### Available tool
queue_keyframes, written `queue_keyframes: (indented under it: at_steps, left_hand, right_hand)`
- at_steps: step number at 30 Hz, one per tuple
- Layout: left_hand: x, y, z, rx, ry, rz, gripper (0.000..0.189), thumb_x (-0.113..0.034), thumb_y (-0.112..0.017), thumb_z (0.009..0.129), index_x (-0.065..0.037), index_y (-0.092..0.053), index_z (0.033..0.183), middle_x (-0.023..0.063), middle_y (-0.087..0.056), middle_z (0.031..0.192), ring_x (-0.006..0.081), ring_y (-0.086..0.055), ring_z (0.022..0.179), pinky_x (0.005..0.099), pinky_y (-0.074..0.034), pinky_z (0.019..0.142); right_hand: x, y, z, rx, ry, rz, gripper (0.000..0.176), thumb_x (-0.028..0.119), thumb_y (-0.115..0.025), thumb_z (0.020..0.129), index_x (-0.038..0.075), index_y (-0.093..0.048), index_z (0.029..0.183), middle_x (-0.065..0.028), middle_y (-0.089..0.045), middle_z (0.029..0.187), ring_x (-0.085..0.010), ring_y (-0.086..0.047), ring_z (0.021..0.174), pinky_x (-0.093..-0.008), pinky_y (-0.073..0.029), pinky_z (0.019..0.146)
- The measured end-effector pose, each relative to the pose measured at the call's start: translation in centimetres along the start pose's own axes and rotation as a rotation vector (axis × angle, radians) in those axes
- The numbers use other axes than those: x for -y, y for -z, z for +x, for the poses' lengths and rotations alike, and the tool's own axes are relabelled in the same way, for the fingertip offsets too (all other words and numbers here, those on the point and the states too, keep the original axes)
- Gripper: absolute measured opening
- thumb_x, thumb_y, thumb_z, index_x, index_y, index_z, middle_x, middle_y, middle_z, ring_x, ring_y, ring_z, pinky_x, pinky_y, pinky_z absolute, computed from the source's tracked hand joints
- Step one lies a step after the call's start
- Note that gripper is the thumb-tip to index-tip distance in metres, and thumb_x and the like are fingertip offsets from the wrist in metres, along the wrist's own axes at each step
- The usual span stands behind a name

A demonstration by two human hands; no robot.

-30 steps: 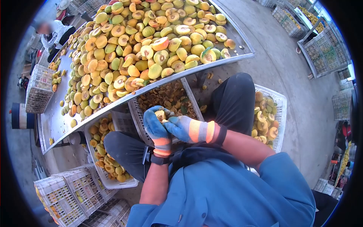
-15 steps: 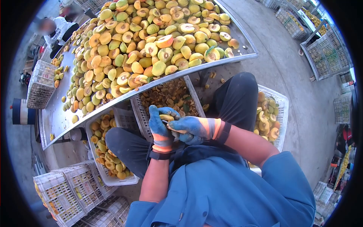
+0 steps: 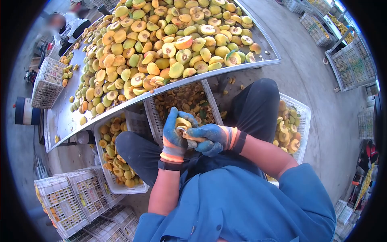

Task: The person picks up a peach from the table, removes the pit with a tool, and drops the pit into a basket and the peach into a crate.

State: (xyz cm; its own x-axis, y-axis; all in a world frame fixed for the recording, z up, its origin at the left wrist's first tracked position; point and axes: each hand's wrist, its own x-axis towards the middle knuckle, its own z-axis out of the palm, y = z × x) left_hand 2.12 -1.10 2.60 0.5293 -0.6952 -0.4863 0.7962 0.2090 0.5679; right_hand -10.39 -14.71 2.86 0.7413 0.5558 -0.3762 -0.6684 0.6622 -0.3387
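Observation:
My left hand (image 3: 173,134), in a blue, grey and orange glove, is wrapped round a yellow peach half (image 3: 183,122) over my lap. My right hand (image 3: 210,137), gloved alike, is closed on a small pitting tool (image 3: 194,138) with a light tan handle. The tool's tip meets the cut side of the fruit; its exact shape is partly hidden by the fingers. Below and ahead of my hands a white crate (image 3: 213,98) holds brownish scraps of fruit. Above it, halved peaches (image 3: 161,52) lie heaped on a metal-edged table (image 3: 262,63).
Crates of peach halves stand at my left (image 3: 117,188) and right (image 3: 305,133) knees. Stacked crates (image 3: 68,199) are at lower left, and another crate (image 3: 47,82) stands by the table. A person (image 3: 70,28) sits at far left. A crate trolley (image 3: 350,60) is at right.
The peach half has been turned so its cut side faces up more, and the tool tip shows against it. The view has shifted slightly, moving the table a little right.

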Motion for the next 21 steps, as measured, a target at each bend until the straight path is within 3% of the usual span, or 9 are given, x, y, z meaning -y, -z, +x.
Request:
queue_keyframes:
  at_steps: [2,4,7,8,11,14,15,17,21]
  left_hand:
    - [-1.7,1.1,0.3,-0.047,-0.025,-0.178,0.042,-0.041,-0.051,0.112,-0.005,-0.064,0.095,0.01,-0.067,0.084,0.0204,-0.067,0.078,0.0354,-0.058,0.068]
    - [-4.2,2.9,-1.2,-0.172,-0.649,0.683,0.012,-0.016,-0.056,0.107,-0.004,-0.059,0.106,0.0084,-0.067,0.092,0.0184,-0.068,0.081,0.0313,-0.061,0.072]
    - [-10.5,6.9,-5.1,-0.633,-1.449,1.733,0.027,-0.005,-0.072,0.094,0.0,-0.059,0.116,0.0072,-0.068,0.099,0.0207,-0.067,0.092,0.0374,-0.056,0.085]
    - [-12.2,10.4,-5.1,-0.752,-1.352,1.626,0.027,-0.008,-0.074,0.094,0.001,-0.063,0.117,0.0092,-0.068,0.103,0.0236,-0.067,0.095,0.0385,-0.055,0.087]
    - [-16.4,16.6,-5.0,-1.067,-1.092,1.596,0.028,-0.015,-0.079,0.094,0.0,-0.073,0.117,0.0143,-0.069,0.116,0.0289,-0.067,0.103,0.0404,-0.054,0.095]
    - [-15.7,10.4,-3.5,-0.707,-1.258,1.588,0.031,-0.013,-0.079,0.093,-0.001,-0.073,0.122,0.015,-0.069,0.119,0.0287,-0.067,0.108,0.0399,-0.053,0.1]
    - [-14.9,9.1,-1.2,-0.588,-1.098,1.316,0.032,-0.012,-0.079,0.092,-0.002,-0.072,0.122,0.0154,-0.069,0.121,0.0296,-0.067,0.112,0.0397,-0.053,0.101]
    - [-13.8,4.7,3.4,-0.329,-1.261,1.552,0.038,-0.01,-0.081,0.09,-0.003,-0.072,0.126,0.0171,-0.069,0.125,0.034,-0.067,0.116,0.0413,-0.052,0.105]
    - [-12.7,3.1,13.0,-0.051,-0.931,1.875,0.051,-0.019,-0.081,0.085,-0.014,-0.069,0.134,0.0202,-0.065,0.134,0.041,-0.06,0.125,0.0483,-0.048,0.109]
  right_hand:
    - [0.5,-1.4,-0.2,-0.054,0.039,-0.123,0.043,0.046,-0.052,0.111,0.007,-0.061,0.097,0.0027,-0.044,0.056,-0.0056,-0.036,0.039,-0.0237,-0.028,0.037]
    - [0.3,-2.7,0.0,-0.107,0.124,-0.27,0.04,0.044,-0.053,0.111,0.007,-0.061,0.097,0.0028,-0.045,0.057,-0.0054,-0.038,0.04,-0.0243,-0.03,0.037]
    - [-2.3,-1.2,2.2,-0.625,0.771,-1.322,0.046,0.043,-0.05,0.111,0.0,-0.062,0.099,-0.0162,-0.062,0.065,-0.0346,-0.059,0.052,-0.0419,-0.049,0.052]
    - [-2.3,-0.8,2.7,-0.736,0.449,-1.467,0.048,0.041,-0.047,0.111,-0.002,-0.065,0.101,-0.0265,-0.072,0.089,-0.0502,-0.068,0.083,-0.0556,-0.053,0.076]
    - [-3.2,2.1,4.1,-0.795,0.218,-1.552,0.049,0.042,-0.044,0.112,-0.001,-0.065,0.104,-0.0281,-0.073,0.095,-0.0496,-0.068,0.089,-0.0558,-0.052,0.084]
    - [-2.9,1.5,4.2,-0.79,0.185,-1.547,0.051,0.045,-0.043,0.112,-0.001,-0.066,0.105,-0.0296,-0.072,0.099,-0.05,-0.068,0.094,-0.0561,-0.05,0.089]
    - [-2.6,1.2,4.0,-0.805,0.224,-1.518,0.051,0.045,-0.044,0.112,-0.001,-0.066,0.105,-0.0297,-0.072,0.099,-0.0502,-0.068,0.093,-0.0561,-0.05,0.088]
    - [-2.4,0.4,3.7,-0.827,0.3,-1.456,0.051,0.046,-0.044,0.111,-0.001,-0.066,0.105,-0.0298,-0.072,0.097,-0.0505,-0.068,0.092,-0.0563,-0.051,0.087]
    - [-1.9,0.0,2.7,-0.844,0.525,-1.271,0.037,0.037,-0.057,0.109,0.001,-0.065,0.105,-0.0289,-0.071,0.092,-0.0481,-0.068,0.088,-0.0533,-0.052,0.077]
